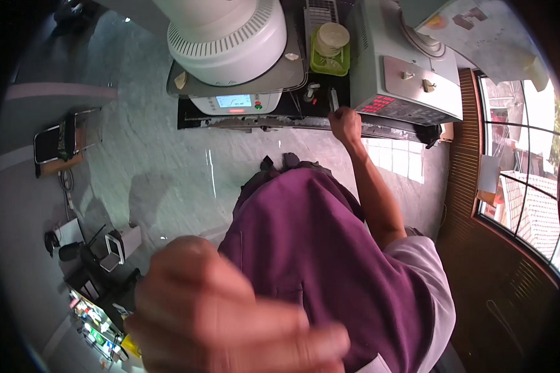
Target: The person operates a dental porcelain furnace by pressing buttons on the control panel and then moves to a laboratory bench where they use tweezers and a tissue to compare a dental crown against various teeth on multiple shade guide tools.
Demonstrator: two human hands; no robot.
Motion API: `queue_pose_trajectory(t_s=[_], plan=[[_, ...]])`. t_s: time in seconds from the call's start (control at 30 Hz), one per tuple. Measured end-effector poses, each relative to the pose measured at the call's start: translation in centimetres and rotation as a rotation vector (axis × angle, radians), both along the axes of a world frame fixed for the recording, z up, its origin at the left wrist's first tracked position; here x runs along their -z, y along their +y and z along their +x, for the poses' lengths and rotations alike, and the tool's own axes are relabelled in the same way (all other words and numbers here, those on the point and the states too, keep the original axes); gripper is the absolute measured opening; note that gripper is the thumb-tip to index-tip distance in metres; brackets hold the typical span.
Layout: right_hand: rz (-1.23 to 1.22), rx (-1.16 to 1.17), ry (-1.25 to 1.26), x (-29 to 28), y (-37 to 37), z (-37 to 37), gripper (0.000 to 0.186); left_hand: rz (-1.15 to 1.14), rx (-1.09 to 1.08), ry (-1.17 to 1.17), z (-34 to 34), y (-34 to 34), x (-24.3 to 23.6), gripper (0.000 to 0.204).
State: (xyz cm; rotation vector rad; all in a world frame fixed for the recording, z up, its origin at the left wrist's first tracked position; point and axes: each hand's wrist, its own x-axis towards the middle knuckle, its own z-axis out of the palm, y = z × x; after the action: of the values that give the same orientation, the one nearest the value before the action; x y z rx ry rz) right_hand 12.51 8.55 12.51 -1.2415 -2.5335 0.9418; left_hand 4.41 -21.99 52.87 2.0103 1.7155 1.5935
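At the front edge of the black counter (317, 87), my right hand (347, 125) is closed with the arm stretched out. Its fingers are on the near end of a slim silver-grey object (334, 98) whose kind I cannot make out. Small dark and pale items with a red spot (311, 93) lie just left of it. My left hand (224, 311) is raised close to the camera, large and smeared by motion. Whether it holds anything does not show.
Left of my right hand stands a white dome-shaped machine (230, 50) with a small lit screen (233, 101). A green basket (320, 65) bearing a pale bowl (331, 38) sits behind. On the right is a boxy grey appliance (389, 68) with red lights. A folding chair (65, 140) stands at left.
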Motion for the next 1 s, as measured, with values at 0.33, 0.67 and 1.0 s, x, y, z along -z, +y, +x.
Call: queue_pose_trajectory(t_s=[0.33, 0.67, 1.0], plan=[[-0.690, -0.066, 0.203, -10.5, -6.3, 6.7, 0.027, -0.837, -0.203, -1.206, -2.8, 8.8, 30.4, 0.028], [-0.722, -0.526, 0.149, -8.5, -6.3, 2.6, 0.029, -0.458, -0.414, -2.091, -0.9, 9.2, 34.6, 0.014], [0.009, 0.137, 0.304, 3.7, 1.8, -5.8, 0.022, -0.167, -0.444, -2.229, -4.3, -0.5, 34.5, 0.015]])
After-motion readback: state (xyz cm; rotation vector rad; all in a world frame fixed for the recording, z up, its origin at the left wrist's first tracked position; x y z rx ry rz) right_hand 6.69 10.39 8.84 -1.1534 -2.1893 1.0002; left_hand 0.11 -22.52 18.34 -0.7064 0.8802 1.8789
